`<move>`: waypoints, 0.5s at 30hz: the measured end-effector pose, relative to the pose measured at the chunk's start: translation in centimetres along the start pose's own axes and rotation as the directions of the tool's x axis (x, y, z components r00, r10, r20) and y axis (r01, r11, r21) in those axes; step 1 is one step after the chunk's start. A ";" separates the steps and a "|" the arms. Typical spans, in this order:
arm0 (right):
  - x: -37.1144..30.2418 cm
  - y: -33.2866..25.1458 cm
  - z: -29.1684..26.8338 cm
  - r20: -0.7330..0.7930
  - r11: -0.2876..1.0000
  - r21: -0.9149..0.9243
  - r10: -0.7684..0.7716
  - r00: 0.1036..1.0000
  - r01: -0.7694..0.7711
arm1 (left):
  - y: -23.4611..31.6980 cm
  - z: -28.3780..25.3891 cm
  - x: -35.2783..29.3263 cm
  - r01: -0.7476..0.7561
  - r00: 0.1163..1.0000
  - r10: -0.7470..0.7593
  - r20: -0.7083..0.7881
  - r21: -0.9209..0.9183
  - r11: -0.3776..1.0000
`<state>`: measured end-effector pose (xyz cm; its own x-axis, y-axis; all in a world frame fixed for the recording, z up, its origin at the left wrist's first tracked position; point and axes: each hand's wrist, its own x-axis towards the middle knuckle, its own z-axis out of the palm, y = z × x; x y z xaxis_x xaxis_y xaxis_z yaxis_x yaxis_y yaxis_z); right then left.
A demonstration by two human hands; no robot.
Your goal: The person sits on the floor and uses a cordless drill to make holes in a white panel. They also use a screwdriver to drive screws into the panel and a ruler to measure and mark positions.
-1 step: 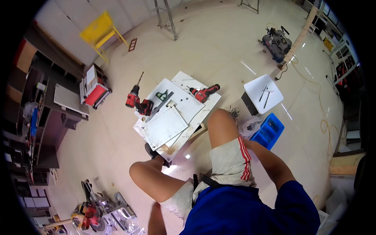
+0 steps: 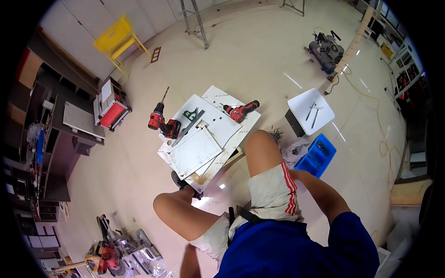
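Neither of my hands shows. My right forearm (image 2: 320, 192) runs to the edge of my right thigh, where the hand is hidden. My left forearm (image 2: 190, 262) disappears at my left thigh. In front of my knees lie stacked white boards (image 2: 197, 150). On them are a combination square (image 2: 190, 125) with a green head and, toward the right, a red and black cordless drill (image 2: 238, 112). Another cordless drill (image 2: 160, 120), with a long bit, is at the left edge of the boards. To the right, a blue divided bin (image 2: 317, 155) holds small dark pieces.
A white-topped box (image 2: 301, 103) with slim metal tools stands on the right. Beyond it are an air compressor (image 2: 327, 51) and a yellow hose (image 2: 381, 120). Saw-like machines (image 2: 123, 255) lie lower left. A yellow folding stand (image 2: 116, 39) and a ladder (image 2: 197, 23) are at the back.
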<state>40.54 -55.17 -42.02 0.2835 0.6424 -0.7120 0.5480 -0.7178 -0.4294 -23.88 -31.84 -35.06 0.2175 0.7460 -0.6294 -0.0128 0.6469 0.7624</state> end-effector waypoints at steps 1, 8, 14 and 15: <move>-0.9 3.0 2.3 0.109 0.987 -0.160 0.016 0.994 0.002 | -2.4 -0.3 -2.2 0.061 0.998 -0.061 -0.017 0.008 0.998; -17.2 10.4 14.6 0.382 0.287 0.709 0.611 0.693 -0.644 | -8.6 0.2 -12.0 0.333 0.934 -0.327 -0.142 0.017 0.943; -18.9 8.4 16.8 0.341 0.705 0.370 0.502 0.794 -0.605 | -8.5 -2.1 -9.6 0.316 0.943 -0.307 -0.131 0.049 0.948; -17.4 7.9 16.3 0.237 0.717 0.478 0.452 0.860 -0.508 | -7.6 -2.7 -8.2 0.288 0.953 -0.280 -0.119 0.057 0.956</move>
<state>27.13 -76.40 -42.05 0.3048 0.1646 -0.9381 -0.1272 -0.9691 -0.2113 -28.22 -42.51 -36.11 0.0949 0.5481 -0.8310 0.1058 0.8245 0.5559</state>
